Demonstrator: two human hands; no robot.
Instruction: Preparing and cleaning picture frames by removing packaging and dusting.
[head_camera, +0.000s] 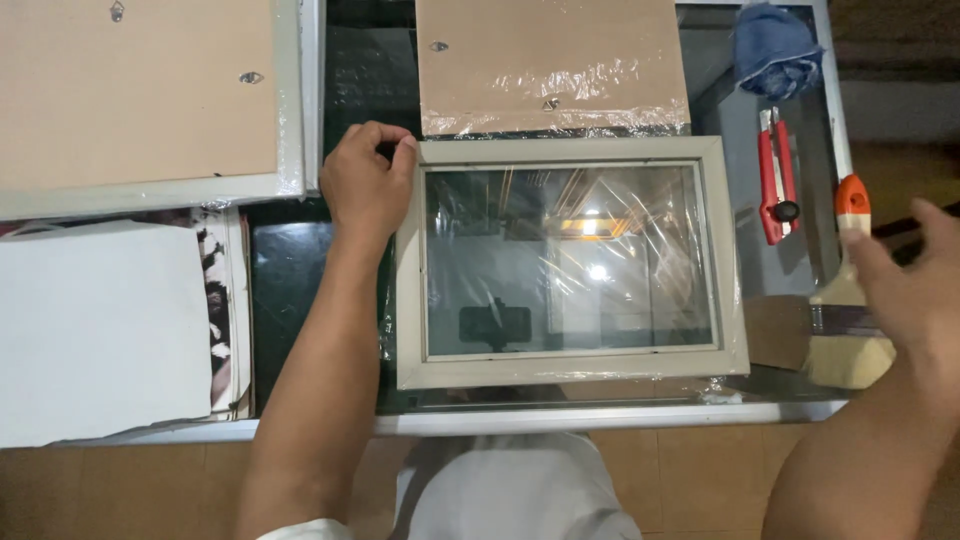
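A pale grey picture frame (570, 375) with a glass pane lies flat on the glass table, part wrapped in clear plastic film. My left hand (365, 185) pinches the frame's upper left corner, fingers closed on its edge. My right hand (915, 285) hovers open at the right, just beside a paint brush (848, 300) with an orange handle tip; it holds nothing.
A brown backing board (550, 65) in plastic film lies beyond the frame. A larger frame lies back-side up (140, 95) at the far left, above white sheets (100, 330). A red utility knife (775, 175) and blue cloth (775, 45) sit at the right. The table edge (500, 422) runs near me.
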